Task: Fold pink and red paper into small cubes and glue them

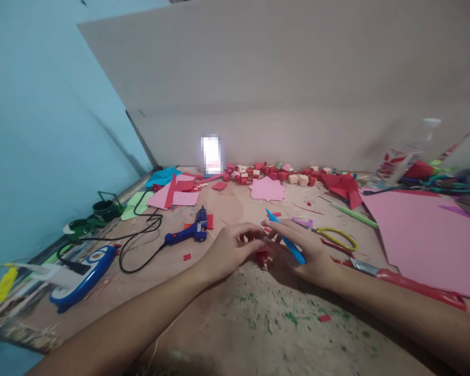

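Observation:
Both hands meet over the middle of the table. My left hand (235, 244) is closed, thumb and fingers pinching a small red foam or paper piece (261, 257), partly hidden by the fingers. Beside it, my right hand (311, 253) is closed too, with a blue pen-like stick (289, 241) slanting across its fingers, tip up and to the left. The right fingertips also reach the red piece; whether they grip it is hidden. Scissors with yellow handles (339, 237) and a red-handled cutter (415, 286) lie to the right of my right hand.
A blue glue gun (191, 230) lies left of my hands, its black cord running to a blue-and-white power strip (84, 277). Behind are several small red and cream cubes (254, 174), a pink star-edged sheet (267, 189) and a bright screen (211, 154). Pink sheets (426, 235) and a clear bottle (403, 156) stand right.

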